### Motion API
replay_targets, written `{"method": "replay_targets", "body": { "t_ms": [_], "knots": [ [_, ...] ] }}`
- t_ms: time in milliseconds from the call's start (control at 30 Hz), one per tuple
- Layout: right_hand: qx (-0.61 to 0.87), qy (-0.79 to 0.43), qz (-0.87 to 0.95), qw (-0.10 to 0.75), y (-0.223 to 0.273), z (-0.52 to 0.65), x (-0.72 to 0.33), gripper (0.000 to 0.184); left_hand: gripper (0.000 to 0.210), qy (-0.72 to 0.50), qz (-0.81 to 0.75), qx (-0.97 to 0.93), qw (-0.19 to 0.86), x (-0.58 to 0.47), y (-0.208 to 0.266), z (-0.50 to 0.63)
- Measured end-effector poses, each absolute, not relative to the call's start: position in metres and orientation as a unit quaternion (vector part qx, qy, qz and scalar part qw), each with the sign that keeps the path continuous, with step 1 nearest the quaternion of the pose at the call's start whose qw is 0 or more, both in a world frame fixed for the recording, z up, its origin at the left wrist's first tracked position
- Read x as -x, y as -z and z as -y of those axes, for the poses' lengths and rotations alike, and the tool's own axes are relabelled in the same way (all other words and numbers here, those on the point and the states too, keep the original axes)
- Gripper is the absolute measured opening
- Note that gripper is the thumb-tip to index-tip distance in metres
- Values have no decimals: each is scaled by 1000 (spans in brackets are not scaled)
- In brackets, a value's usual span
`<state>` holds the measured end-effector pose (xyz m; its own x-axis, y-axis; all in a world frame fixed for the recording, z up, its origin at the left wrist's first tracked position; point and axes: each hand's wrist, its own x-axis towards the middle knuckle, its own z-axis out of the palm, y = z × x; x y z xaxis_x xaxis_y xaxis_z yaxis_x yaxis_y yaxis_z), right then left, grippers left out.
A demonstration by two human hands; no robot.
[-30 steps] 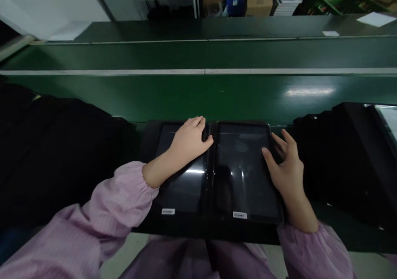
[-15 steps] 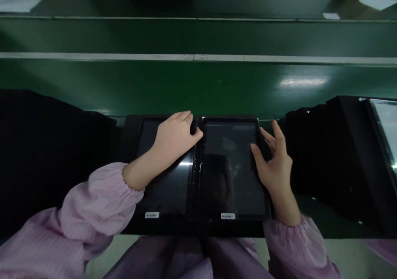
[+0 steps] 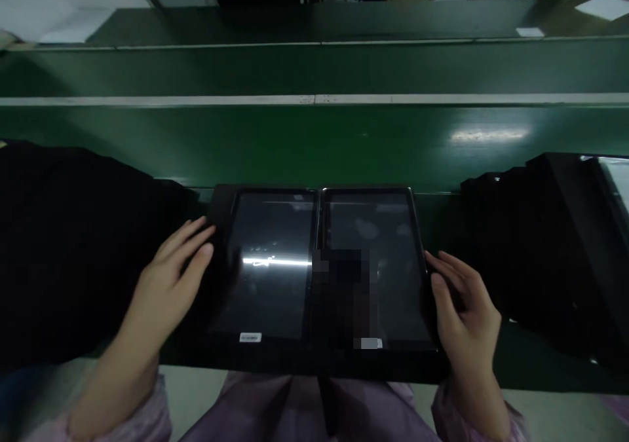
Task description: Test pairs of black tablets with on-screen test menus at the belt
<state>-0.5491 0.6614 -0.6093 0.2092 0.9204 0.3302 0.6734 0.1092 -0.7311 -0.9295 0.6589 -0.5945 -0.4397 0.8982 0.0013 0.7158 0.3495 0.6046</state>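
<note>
Two dark tablets lie side by side, screens up, on a black tray (image 3: 221,216) in front of me. The left tablet (image 3: 275,298) carries a bright streak of reflected light and a small white label (image 3: 250,338) near its lower edge. A similar label sits low on the right tablet (image 3: 398,265). My left hand (image 3: 170,281) is at the tray's left side, fingers stretched out and holding nothing. At the right tablet's outer edge is my right hand (image 3: 469,314), its fingers bent and thumb apart; the fingertips appear to touch that edge.
A green work surface (image 3: 275,144) runs across behind the tray, with a pale strip (image 3: 206,100) along it. Black stacked shapes stand on the left (image 3: 88,232) and right (image 3: 531,258). White papers (image 3: 607,6) lie on the far ledge.
My left hand has moved off the left tablet to the tray's left side. My right hand has slid down and outward along the right tablet's edge. The view has tilted slightly up.
</note>
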Motion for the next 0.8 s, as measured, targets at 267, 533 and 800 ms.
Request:
{"method": "replay_targets", "body": {
  "t_ms": [267, 533, 800],
  "knots": [
    [614, -131, 632, 454, 612, -662, 559, 33, 31, -361, -773, -438, 283, 936, 617, -624],
    [604, -166, 641, 443, 608, -661, 563, 38, 32, -380, -735, -470, 307, 946, 627, -624],
    [627, -131, 668, 378, 593, -657, 555, 30, 50, -292, -735, -544, 281, 957, 629, -615]
  ]
}}
